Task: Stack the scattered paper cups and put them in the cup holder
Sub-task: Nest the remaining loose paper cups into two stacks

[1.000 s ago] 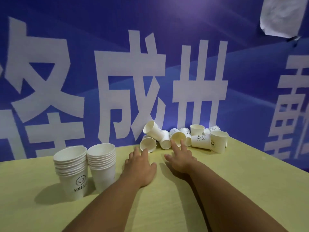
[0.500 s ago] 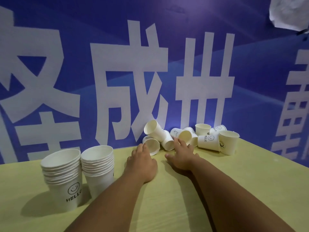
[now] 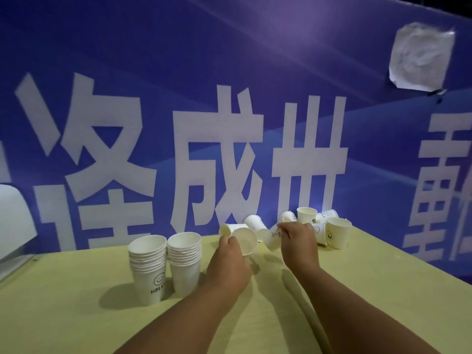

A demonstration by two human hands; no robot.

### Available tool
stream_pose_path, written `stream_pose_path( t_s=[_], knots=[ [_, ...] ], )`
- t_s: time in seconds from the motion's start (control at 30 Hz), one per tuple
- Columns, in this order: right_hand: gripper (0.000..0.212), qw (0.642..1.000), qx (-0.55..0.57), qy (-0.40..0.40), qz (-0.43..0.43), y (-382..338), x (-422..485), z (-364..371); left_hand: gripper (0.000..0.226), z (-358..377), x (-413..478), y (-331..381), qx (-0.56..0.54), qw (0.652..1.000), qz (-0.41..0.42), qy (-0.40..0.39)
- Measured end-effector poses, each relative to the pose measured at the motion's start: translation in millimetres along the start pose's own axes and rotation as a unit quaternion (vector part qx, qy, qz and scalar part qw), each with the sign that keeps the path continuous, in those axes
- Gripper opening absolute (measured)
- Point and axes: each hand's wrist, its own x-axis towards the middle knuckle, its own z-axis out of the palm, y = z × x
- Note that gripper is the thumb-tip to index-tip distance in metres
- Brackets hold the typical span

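Holding a cup in each grip now: your left grip (image 3: pixel 227 261) has its fingers curled round a paper cup (image 3: pixel 244 241) tipped so that its open mouth faces back at you. Your right grip (image 3: pixel 298 245) pinches a second cup (image 3: pixel 272 239) by the wall, and that one is laid over with its narrow end pointing down and across toward the left grip. That is the relation to watch. The two cups sit just beside each other near the middle of the far edge of the surface (image 3: pixel 357 290), the base of one angled toward the mouth of the other. Bring those long axes into line and, by my judgement, the right one nests straight in.

Close beside your left wrist, toward the left edge, two stacks stand upright and touching: the HELLO stack (image 3: pixel 148 267) and the plain stack (image 3: pixel 184 259). They are the likely landing spot, and the left grip is nearer them.

Loose cups (image 3: pixel 338 232) crowd the far edge against the blue banner (image 3: pixel 229 72), some upright and some on their sides. One lying cup (image 3: pixel 226 229) sits right behind your left cup, so watch you don't knock it. No cup holder is in sight.
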Motion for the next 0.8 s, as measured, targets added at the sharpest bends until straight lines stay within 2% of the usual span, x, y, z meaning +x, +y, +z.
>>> stream_pose_path(
  t_s=[0.1,0.2,0.3,0.43,0.63,0.8],
  knots=[
    [0.016,0.995,0.079,0.016,0.060,-20.1,-6.4,-21.3,0.044,-30.0,-11.9,7.9,-0.023,0.999,0.026,0.013],
    [0.016,0.984,0.149,-0.002,0.093,-41.0,-13.3,-34.9,0.034,-66.9,-19.5,8.7,-0.034,0.997,0.045,0.044],
    [0.018,0.980,0.174,-0.026,0.090,-67.2,-14.7,-42.0,0.030,-105.2,-19.9,0.3,-0.030,0.994,0.054,0.086],
    [0.002,0.967,0.239,-0.037,0.078,-111.5,-16.8,-38.9,0.037,-155.9,-17.6,-29.2,-0.006,0.991,0.027,0.134],
    [0.008,0.971,0.217,-0.099,0.027,-168.9,-28.8,-14.2,0.034,-202.9,-23.3,-90.3,0.041,0.983,-0.027,0.174],
    [0.009,0.971,0.160,-0.175,-0.025,-184.6,-42.0,7.9,0.033,-206.2,-30.2,-118.4,0.091,0.987,-0.040,0.125]
  ],
)
